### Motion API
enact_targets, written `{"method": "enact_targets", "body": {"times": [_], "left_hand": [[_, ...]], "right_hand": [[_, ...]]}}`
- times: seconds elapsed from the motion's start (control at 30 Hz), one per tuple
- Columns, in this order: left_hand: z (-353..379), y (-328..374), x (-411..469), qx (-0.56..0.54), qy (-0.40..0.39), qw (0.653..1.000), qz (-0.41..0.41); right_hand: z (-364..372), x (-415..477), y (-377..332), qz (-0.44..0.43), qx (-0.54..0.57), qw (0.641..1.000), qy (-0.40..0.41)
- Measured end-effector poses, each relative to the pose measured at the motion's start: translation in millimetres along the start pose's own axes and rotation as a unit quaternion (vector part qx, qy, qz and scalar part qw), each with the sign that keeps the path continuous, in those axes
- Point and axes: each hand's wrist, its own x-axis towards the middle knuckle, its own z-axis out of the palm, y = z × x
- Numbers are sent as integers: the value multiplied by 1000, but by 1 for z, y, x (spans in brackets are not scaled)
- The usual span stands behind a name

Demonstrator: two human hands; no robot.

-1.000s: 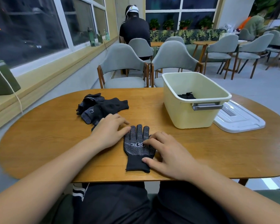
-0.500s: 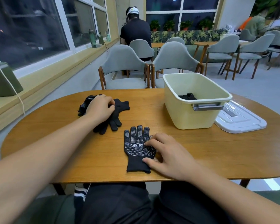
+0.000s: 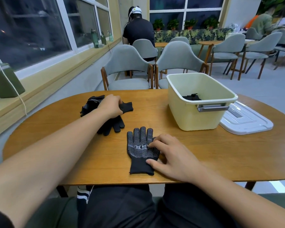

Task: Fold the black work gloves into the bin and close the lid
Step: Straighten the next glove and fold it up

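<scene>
A black dotted work glove [image 3: 141, 148] lies flat, palm up, near the table's front edge. My right hand [image 3: 169, 155] rests on its right side, fingertips touching the palm and cuff. Further back on the left sits a pile of black gloves [image 3: 105, 112]. My left hand [image 3: 111, 106] is on top of that pile, fingers curled round a glove in it. The pale yellow bin [image 3: 199, 112] stands at the right with a folded black glove [image 3: 192, 97] inside. Its white lid [image 3: 245, 120] lies flat on the table to the bin's right.
The oval wooden table [image 3: 204, 153] has bare wood between the flat glove and the bin. Two grey chairs [image 3: 127, 69] stand behind the table. A person in black [image 3: 138, 30] sits with their back turned further off. A window ledge runs along the left.
My left hand left the flat glove, reached back to the glove pile and now grips a glove there. My right hand stayed on the flat glove.
</scene>
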Motion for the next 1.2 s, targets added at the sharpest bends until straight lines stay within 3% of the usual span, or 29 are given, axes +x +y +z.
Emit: {"method": "enact_targets", "body": {"times": [0.17, 0.3, 0.57, 0.77, 1.0, 1.2], "left_hand": [[-25, -13, -11, -30, -22, 999, -2], [-41, -21, -23, 42, -67, 997, 25], [-39, -43, -39, 125, -15, 992, 26], [-49, -48, -40, 0, 44, 999, 10], [-91, -22, -51, -141, 138, 980, 18], [-114, 1, -64, -229, 140, 963, 33]], "right_hand": [[1, 1, 0, 0, -1, 1000, 1], [2, 0, 1, 2, 2, 1000, -1], [0, 0, 0, 6, 0, 1000, -8], [0, 0, 0, 8, -5, 1000, -11], [1, 0, -1, 6, -4, 1000, -7], [2, 0, 0, -2, -7, 1000, 1]]}}
